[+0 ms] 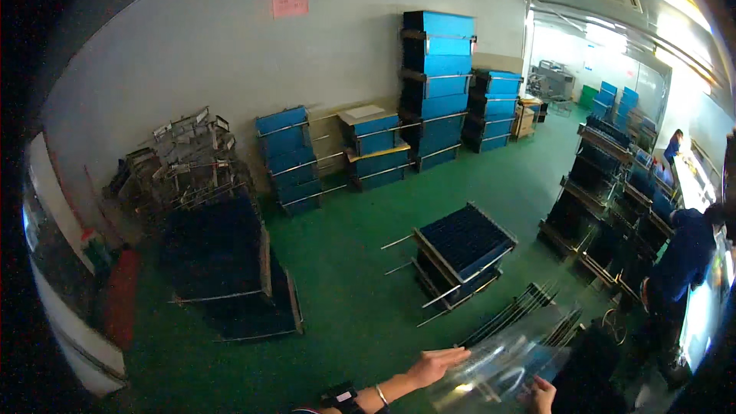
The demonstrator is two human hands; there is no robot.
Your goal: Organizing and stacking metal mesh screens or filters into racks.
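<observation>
A clear, glossy plastic sheet (491,376) lies between my hands at the bottom of the view, catching bright reflections. My left hand (437,366) reaches in from the left with its fingers stretched out straight, the tips touching the sheet's upper left edge. Its thumb is hard to make out. On the wrist are a light bracelet (381,396) and a dark band. My right hand (543,396) closes on the sheet's lower right part, fingers bent against it; its wrist is cut off by the lower edge. Thin metal rods or frames (521,310) show behind the sheet.
A dark rack stack (464,245) with protruding bars stands ahead on the green floor (353,261). More dark racks (218,261) are at left, blue stacked racks (437,84) along the wall. At right, tall racks (594,176) stand near a person in dark clothes (682,257) at a lit bench.
</observation>
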